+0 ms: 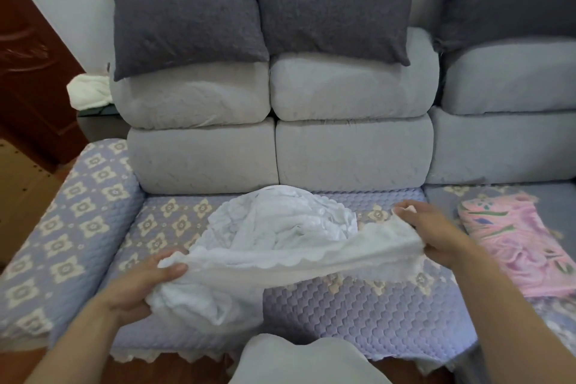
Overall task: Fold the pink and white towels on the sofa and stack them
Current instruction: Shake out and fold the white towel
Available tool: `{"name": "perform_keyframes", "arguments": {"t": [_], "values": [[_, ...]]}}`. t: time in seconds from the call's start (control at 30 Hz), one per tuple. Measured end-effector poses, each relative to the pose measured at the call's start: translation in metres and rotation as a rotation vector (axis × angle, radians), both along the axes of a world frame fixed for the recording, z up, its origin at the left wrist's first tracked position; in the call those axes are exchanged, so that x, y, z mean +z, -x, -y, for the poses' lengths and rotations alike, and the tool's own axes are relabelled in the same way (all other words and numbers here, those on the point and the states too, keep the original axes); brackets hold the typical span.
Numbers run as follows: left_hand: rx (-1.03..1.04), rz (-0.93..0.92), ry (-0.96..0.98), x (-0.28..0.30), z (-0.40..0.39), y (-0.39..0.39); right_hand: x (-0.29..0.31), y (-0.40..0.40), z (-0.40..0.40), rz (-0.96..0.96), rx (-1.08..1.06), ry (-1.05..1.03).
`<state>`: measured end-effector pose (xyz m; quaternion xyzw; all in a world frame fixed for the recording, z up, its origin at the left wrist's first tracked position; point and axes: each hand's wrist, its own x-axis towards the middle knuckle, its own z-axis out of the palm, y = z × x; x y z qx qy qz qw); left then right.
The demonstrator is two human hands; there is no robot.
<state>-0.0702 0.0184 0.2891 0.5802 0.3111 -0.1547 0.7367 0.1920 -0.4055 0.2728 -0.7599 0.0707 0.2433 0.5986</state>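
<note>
A white towel (280, 227) with a scalloped edge lies crumpled on the lilac quilted sofa seat (358, 315). My left hand (146, 284) grips its near left end, fingers curled round a bunch of cloth. My right hand (433, 231) pinches the right end, so the front edge is stretched between both hands just above the seat. The rest of the towel is heaped behind, toward the back cushions. A pink flowered towel (523, 246) lies folded flat on the seat to the right, beside my right wrist.
Grey back cushions (352, 150) and dark grey pillows (187, 28) stand behind the seat. The patterned armrest (62, 221) bounds the left side. Another white cloth (88, 90) lies on a side table at far left. A pale grey cushion (305, 362) sits at the bottom edge.
</note>
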Motion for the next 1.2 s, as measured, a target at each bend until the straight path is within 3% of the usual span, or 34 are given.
{"name": "perform_keyframes", "arguments": {"t": [0.07, 0.17, 0.3, 0.37, 0.5, 0.67, 0.73, 0.83, 0.87, 0.93, 1.0, 1.1, 1.2], "values": [[-0.063, 0.018, -0.180, 0.034, -0.015, -0.020, 0.029, -0.008, -0.019, 0.001, 0.042, -0.127], [-0.037, 0.109, -0.545, 0.108, -0.041, -0.070, 0.103, -0.045, -0.065, 0.290, -0.114, -0.122], [0.279, 0.543, -1.007, 0.263, -0.072, -0.122, 0.272, -0.098, -0.093, 0.761, -0.501, -0.212], [0.369, 0.707, -1.236, 0.339, -0.073, -0.135, 0.348, -0.114, -0.098, 0.934, -0.592, -0.217], [0.306, 0.515, -1.627, 0.429, -0.070, -0.154, 0.415, -0.134, -0.120, 0.925, -0.346, 0.234], [0.348, 0.619, -1.625, 0.491, -0.068, -0.141, 0.483, -0.135, -0.104, 0.961, -0.465, 0.230], [0.190, 0.579, -1.473, 0.505, -0.067, -0.124, 0.495, -0.128, -0.099, 0.917, -0.324, 0.231], [-0.083, 0.392, -1.188, 0.501, -0.071, -0.096, 0.481, -0.113, -0.082, 0.614, 0.059, 0.231], [-0.115, 0.348, -1.158, 0.495, -0.071, -0.092, 0.473, -0.112, -0.080, 0.577, 0.088, 0.233], [-0.058, 0.368, -1.229, 0.478, -0.073, -0.098, 0.456, -0.114, -0.083, 0.742, -0.181, 0.270], [0.109, 0.563, -1.295, 0.458, -0.071, -0.115, 0.439, -0.111, -0.089, 0.922, -0.509, 0.248], [0.273, 0.801, -1.253, 0.428, -0.053, -0.126, 0.415, -0.105, -0.091, 0.958, -0.639, 0.042], [0.118, 0.760, -1.162, 0.401, -0.039, -0.118, 0.381, -0.110, -0.073, 0.954, -0.670, 0.054]]}}
